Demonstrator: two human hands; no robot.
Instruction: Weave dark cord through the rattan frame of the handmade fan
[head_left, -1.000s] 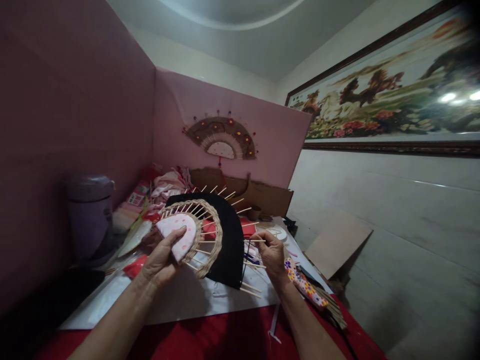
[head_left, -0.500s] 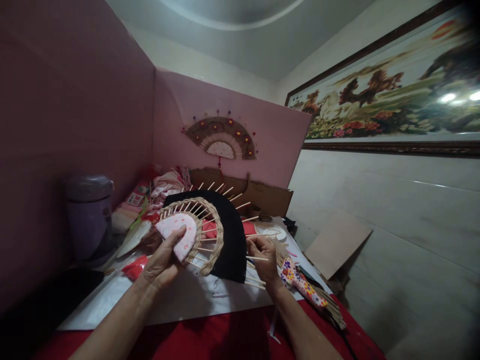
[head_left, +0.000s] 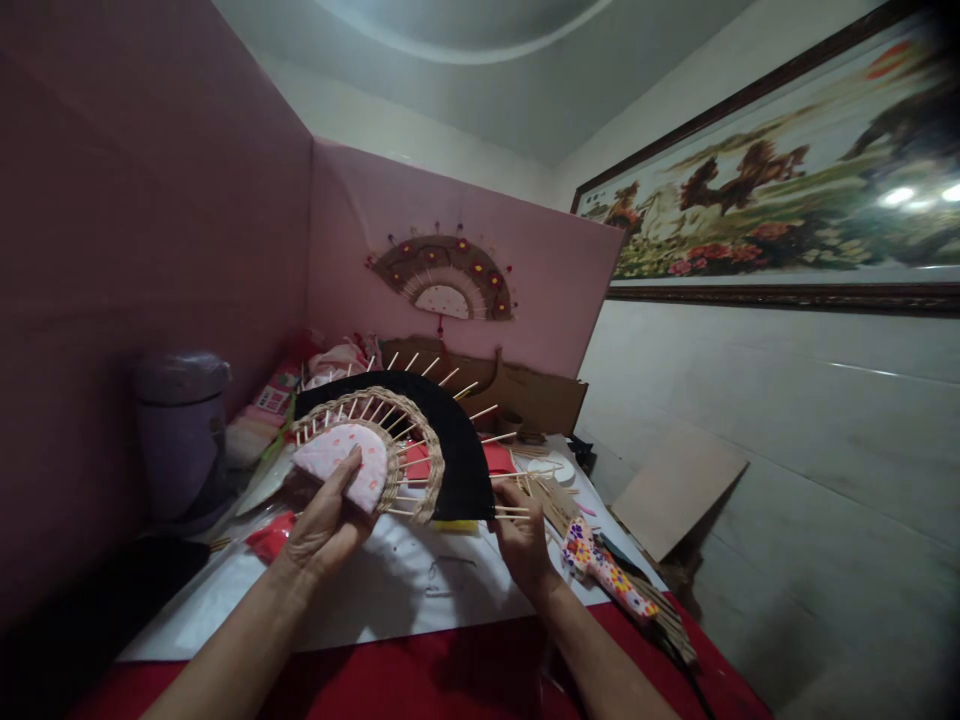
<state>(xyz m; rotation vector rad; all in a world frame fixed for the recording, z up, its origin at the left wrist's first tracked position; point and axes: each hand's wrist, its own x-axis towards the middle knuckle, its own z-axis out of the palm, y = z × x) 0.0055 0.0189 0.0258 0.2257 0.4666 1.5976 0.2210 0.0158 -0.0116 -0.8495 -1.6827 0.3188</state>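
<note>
A fan-shaped craft piece hangs over the table between both hands. It has a black cloth band, a braided straw arc, thin wooden sticks and a padded half-circle of white cloth with pink dots. My left hand grips the half-circle, thumb on top and fingers beneath. At the lower right end, my right hand is closed around the stick tips beside the black cloth's edge. Some of its fingers are hidden behind the sticks.
White paper covers part of a red cloth. A flower-patterned object lies at right, a red packet at left. Behind stand a purple canister and a pink panel bearing a finished-looking fan.
The fan has tilted and shifted left, its right end rising. My right hand has moved from a single stick to the lower stick tips. My left hand keeps its hold.
</note>
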